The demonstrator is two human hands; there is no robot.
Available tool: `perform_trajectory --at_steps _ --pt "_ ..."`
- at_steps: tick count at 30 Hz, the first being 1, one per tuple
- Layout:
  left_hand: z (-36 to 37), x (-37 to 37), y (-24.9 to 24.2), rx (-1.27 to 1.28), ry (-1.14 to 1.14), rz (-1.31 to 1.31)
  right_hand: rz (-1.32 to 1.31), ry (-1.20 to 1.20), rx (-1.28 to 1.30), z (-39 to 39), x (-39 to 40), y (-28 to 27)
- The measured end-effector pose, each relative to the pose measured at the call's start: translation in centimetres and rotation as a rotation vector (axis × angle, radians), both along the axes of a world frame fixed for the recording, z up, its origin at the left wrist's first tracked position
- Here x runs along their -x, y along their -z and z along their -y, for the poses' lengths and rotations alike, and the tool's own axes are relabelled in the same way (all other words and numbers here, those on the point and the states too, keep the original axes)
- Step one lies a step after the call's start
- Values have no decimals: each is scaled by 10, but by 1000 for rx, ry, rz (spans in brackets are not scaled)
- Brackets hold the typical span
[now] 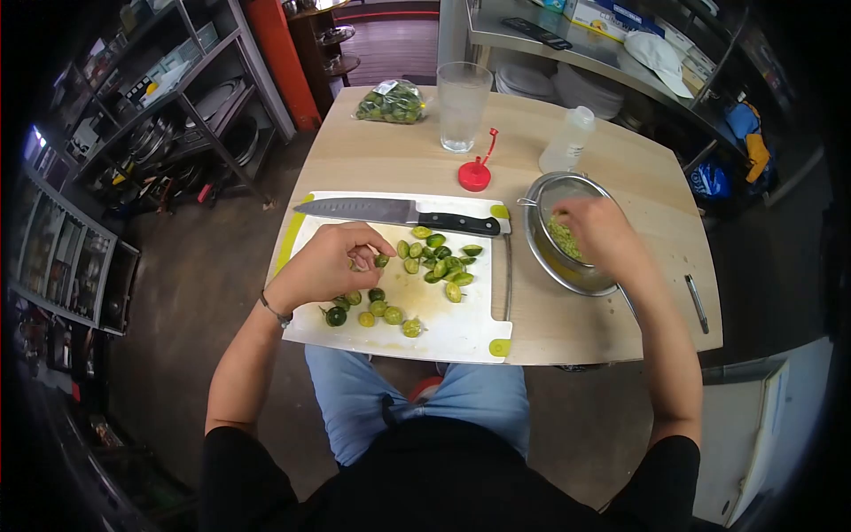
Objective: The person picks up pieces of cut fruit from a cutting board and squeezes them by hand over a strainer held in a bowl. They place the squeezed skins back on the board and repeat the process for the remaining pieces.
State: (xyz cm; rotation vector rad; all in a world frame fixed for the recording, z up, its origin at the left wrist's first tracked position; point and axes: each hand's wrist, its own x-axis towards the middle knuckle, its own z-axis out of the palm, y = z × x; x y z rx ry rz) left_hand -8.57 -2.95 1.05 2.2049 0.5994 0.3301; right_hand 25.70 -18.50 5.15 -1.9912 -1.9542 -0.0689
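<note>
My left hand [339, 263] is closed in a pinch on a small green lime [381, 261] above the white cutting board [307, 330]. Cut lime pieces [439, 257] lie in a cluster to the right of it, and more small limes [378, 309] sit just below. My right hand [596, 232] is over a metal strainer [581, 183] set in a metal bowl [537, 250]; its fingers point down and look closed, but what they hold is hidden. Yellow-green pulp [562, 238] shows in the strainer. A black-handled knife [456, 222] lies across the board's far edge.
Behind the board stand a bag of limes [390, 104], a tall drinking glass [462, 108], a red squeeze-bottle cap [474, 176] and a translucent bottle [568, 140]. A pen [697, 304] lies at the table's right. A metal shelf [505, 34] holds boxes and a white cap [658, 60].
</note>
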Motion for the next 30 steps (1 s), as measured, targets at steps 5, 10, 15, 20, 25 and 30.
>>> perform_trajectory --at_steps 5,10,15,20,25,30 --pt "-4 1 -2 501 -63 232 -48 -249 172 -34 77 21" --pt "3 -11 -15 394 -140 251 -35 -307 323 -60 111 36" --pt "11 -32 -33 183 -87 199 -138 -239 8 -12 76 4" --pt "36 -99 -53 -137 93 200 -346 -193 -155 64 75 61" --pt "55 -189 -48 -483 359 295 -605 -140 -312 80 98 119" --pt "65 -254 -33 -527 447 69 -731 -120 -367 84 95 119"
